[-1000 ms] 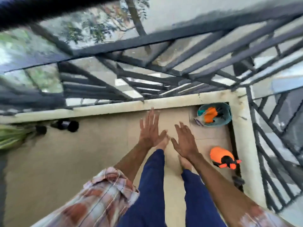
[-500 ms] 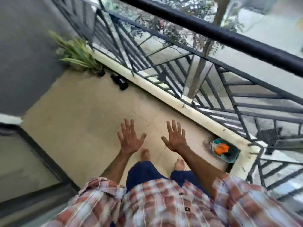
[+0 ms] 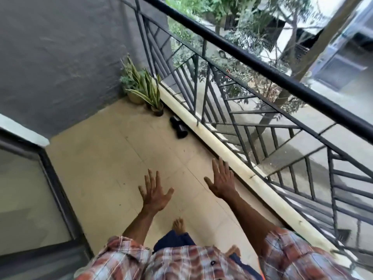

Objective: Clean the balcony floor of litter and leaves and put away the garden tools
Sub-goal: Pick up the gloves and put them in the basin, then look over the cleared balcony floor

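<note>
1. Head view, hands: both are held out in front of the person, palms down, above the balcony floor (image 3: 113, 162).
   - The left hand (image 3: 154, 196) has a wide grip, with the fingers straight and spread, and it touches no object.
   - The right hand (image 3: 222, 180) has the same wide, spread grip. It hangs near the pale curb (image 3: 222, 150) but apart from it.
2. Head view, the task's thing: the beige tiled floor runs from the person's bare foot (image 3: 178, 226) to the far corner. A few small dark specks lie on the tiles, too small to tell what they are.
3. Head view, far corner: potted plants (image 3: 145, 89) with long striped leaves stand against the grey wall (image 3: 60, 57). Just beside them, two black cylinders (image 3: 178, 129) lie on the floor close to the curb.
4. Head view, edges: a black metal railing (image 3: 242, 57) rises from the curb along the right, with trees and a street beyond it. A dark door frame (image 3: 54, 188) with glass bounds the left.
5. Head view, bottom: a plaid shirt (image 3: 181, 261) fills the lower edge.
</note>
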